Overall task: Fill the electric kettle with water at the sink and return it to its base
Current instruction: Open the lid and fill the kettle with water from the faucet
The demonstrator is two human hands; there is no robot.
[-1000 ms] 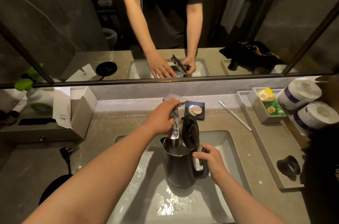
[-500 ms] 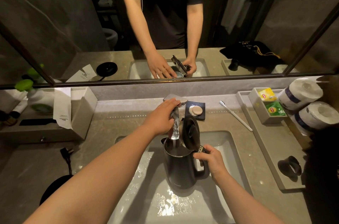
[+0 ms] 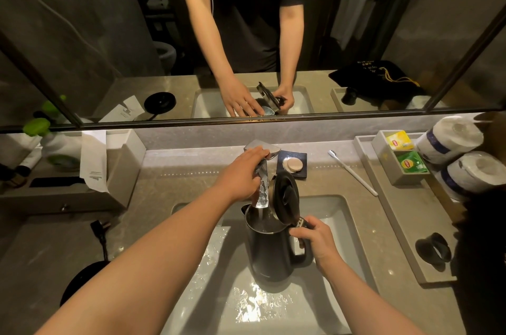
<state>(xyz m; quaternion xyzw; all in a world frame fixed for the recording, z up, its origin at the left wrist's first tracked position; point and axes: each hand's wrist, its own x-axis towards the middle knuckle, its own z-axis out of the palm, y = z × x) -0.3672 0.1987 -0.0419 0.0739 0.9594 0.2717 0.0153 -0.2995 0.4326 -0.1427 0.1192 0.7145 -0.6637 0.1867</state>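
Right hand (image 3: 319, 238): wrapped tight round the handle of the dark grey cylindrical electric kettle (image 3: 273, 249), thumb up near the lid hinge.
Left hand (image 3: 242, 174): laid over the chrome lever faucet (image 3: 262, 170), fingers loosely curled on the lever, gripping nothing else.
Kettle: upright inside the pale rectangular sink basin (image 3: 342, 214), round black lid (image 3: 286, 197) tipped open, mouth directly beneath the spout.
Water: clear stream (image 3: 261, 211) dropping into the kettle; surface visible fairly high inside, exact level hard to read.
Round black kettle base (image 3: 82, 280): on the stone desk (image 3: 153, 197) well to the left of the sink, cord and plug (image 3: 99, 230) trailing above it.
Done: kettle carried to the sink, lid opened, tap running.
Left, by judgement: shutting off the water, closing the lid, lifting out, seating on the base.
Progress: roughly the midpoint.
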